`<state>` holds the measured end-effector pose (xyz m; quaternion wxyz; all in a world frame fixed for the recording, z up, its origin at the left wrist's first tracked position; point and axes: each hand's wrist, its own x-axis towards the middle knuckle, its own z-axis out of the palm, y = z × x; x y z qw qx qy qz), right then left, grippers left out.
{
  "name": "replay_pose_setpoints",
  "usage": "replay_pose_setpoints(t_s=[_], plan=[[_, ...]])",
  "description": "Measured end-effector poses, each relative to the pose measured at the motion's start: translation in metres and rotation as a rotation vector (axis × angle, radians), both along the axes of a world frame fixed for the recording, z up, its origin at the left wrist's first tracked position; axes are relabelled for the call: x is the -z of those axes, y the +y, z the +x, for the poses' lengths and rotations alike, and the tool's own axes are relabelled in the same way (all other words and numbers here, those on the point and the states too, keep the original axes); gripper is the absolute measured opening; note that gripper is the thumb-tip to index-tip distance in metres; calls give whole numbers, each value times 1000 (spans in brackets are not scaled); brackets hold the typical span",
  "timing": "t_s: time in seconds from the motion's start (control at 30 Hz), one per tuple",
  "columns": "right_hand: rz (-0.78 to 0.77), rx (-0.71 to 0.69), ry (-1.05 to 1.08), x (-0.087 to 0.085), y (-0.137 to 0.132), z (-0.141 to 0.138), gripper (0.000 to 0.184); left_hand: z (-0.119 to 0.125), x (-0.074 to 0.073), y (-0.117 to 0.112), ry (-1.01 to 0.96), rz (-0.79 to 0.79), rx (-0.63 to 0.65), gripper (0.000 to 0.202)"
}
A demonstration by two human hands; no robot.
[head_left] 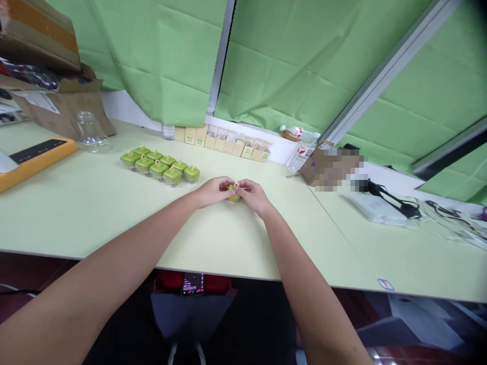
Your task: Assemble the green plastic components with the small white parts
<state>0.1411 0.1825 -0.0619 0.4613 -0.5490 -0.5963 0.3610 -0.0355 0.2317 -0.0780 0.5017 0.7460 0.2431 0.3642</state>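
Observation:
Both my hands meet at the middle of the pale green table (95,213) around one small green jar with a yellow ring on its lid (233,191). My left hand (213,191) is curled on the jar's left side. My right hand (254,196) pinches it from the right, fingers near the ring. The jar rests on the table and is mostly hidden by my fingers. To the left, several matching green jars (160,166) stand in two rows.
A row of small cream boxes (224,141) lines the back wall under green curtains. A glass jar (90,133), a yellow device (34,157) and cardboard boxes (49,101) sit at the left. Plastic bottles (300,144), a blurred box, black cables and plastic bags lie at the right.

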Motion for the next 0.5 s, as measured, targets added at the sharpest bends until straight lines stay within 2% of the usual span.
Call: replay_pose_setpoints(t_s=[0.37, 0.5], plan=[[14, -1, -19, 2, 1, 0, 25, 0, -1, -1, 29, 3, -9, 41], [36, 43, -16, 3, 4, 2, 29, 2, 1, 1, 22, 15, -88, 44]])
